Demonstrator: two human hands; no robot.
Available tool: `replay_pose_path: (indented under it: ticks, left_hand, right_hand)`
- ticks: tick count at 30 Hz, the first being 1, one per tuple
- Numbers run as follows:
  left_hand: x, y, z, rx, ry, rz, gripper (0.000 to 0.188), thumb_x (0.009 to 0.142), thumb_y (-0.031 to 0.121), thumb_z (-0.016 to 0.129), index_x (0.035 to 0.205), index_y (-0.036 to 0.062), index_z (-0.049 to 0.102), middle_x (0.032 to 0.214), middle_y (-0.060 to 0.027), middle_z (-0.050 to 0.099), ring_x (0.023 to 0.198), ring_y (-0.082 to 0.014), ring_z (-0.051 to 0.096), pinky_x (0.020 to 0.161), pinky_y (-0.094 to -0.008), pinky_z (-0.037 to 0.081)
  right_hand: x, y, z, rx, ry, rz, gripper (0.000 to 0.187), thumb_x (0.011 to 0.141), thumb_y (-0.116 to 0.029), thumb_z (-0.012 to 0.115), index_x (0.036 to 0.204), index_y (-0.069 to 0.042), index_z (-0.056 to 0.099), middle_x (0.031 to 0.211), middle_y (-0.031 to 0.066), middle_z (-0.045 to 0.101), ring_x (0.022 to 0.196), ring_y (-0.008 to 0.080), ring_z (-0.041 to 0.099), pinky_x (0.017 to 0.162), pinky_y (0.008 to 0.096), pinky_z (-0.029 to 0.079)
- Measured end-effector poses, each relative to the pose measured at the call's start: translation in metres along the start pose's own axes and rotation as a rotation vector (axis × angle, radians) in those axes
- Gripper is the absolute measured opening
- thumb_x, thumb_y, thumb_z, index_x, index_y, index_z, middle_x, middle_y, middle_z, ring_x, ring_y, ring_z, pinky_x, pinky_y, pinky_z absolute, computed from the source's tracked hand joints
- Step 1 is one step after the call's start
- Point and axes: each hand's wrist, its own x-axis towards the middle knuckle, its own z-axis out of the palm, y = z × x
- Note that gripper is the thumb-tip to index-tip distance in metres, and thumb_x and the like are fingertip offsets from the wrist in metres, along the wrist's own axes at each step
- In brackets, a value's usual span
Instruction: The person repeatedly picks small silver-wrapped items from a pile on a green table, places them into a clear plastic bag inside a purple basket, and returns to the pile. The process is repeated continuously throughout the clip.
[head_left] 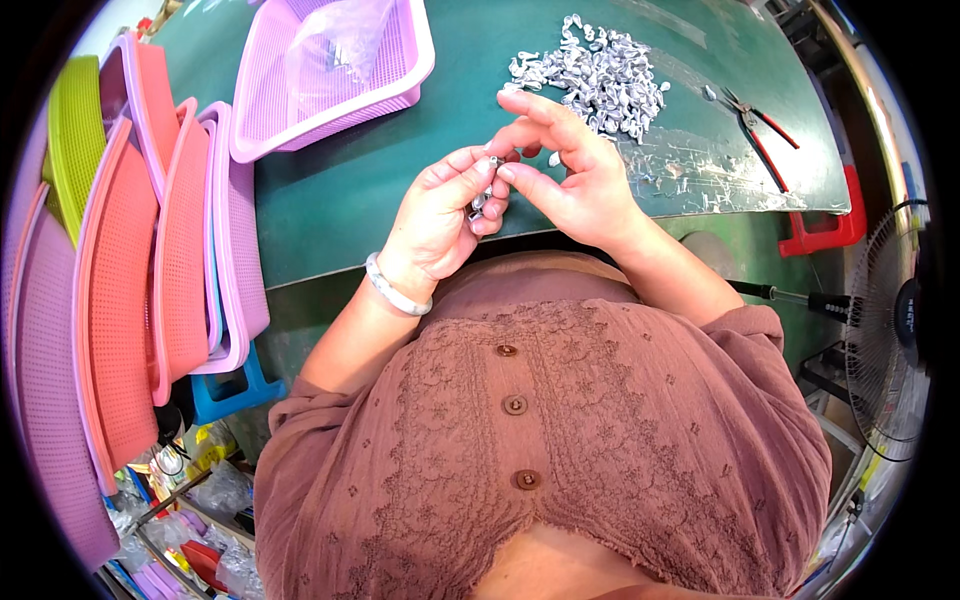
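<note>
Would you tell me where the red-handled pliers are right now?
In the head view, the red-handled pliers lie on the green table, far right, beside the pile of small silver parts.

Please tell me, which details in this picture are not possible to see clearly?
- Head view: the small silver parts between the left hand and the right hand are mostly covered by fingers; their shape is unclear.
- The pile of silver pieces is too small to tell single pieces apart.
- The clear bag in the pink basket blurs its contents.
- The fan is cut off by the right rim.
</note>
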Motion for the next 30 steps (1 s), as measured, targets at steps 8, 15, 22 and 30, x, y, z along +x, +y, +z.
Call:
replay_pose_path:
  ticks: [8,15,22,30]
  left_hand:
    - [0.0,-0.001,0.0,-0.102,-0.014,-0.043,0.023,0.089,0.02,0.045,0.104,0.0042,0.051,0.074,-0.004,0.054,0.059,-0.0094,0.049,0.042,-0.0184,0.037]
    - [-0.003,0.016,0.014,-0.031,0.034,-0.07,0.017,0.088,0.019,0.048,0.093,0.0032,0.052,0.077,-0.006,0.054,0.06,-0.0103,0.049,0.041,-0.0154,0.036]
    - [-0.012,0.094,0.023,0.251,0.158,0.243,0.016,0.086,0.011,0.051,0.097,0.0,0.054,0.075,-0.0046,0.051,0.055,-0.0066,0.043,0.039,-0.0131,0.03]
    - [0.009,0.139,-0.022,0.262,0.547,0.388,0.018,0.086,0.009,0.049,0.101,-0.001,0.05,0.075,-0.0077,0.05,0.06,-0.0118,0.045,0.045,-0.0194,0.035]
  right_hand:
    - [0.002,-0.003,-0.001,-0.003,-0.012,0.006,0.053,0.069,0.006,0.06,0.119,-0.007,0.048,0.083,0.0063,0.061,0.076,0.0169,0.057,0.069,0.0276,0.047]
    - [0.003,0.001,-0.012,-0.043,0.032,-0.013,0.044,0.072,0.005,0.059,0.114,-0.004,0.052,0.084,0.0064,0.061,0.073,0.0154,0.054,0.065,0.0264,0.044]
    - [-0.009,0.016,-0.017,-0.027,0.056,0.017,0.036,0.073,0.007,0.057,0.108,-0.002,0.054,0.082,0.0079,0.06,0.074,0.0159,0.056,0.063,0.0252,0.045]
    - [-0.013,0.017,-0.017,0.02,0.055,0.025,0.033,0.074,0.008,0.056,0.106,-0.002,0.055,0.081,0.0088,0.06,0.074,0.0158,0.057,0.063,0.0247,0.047]
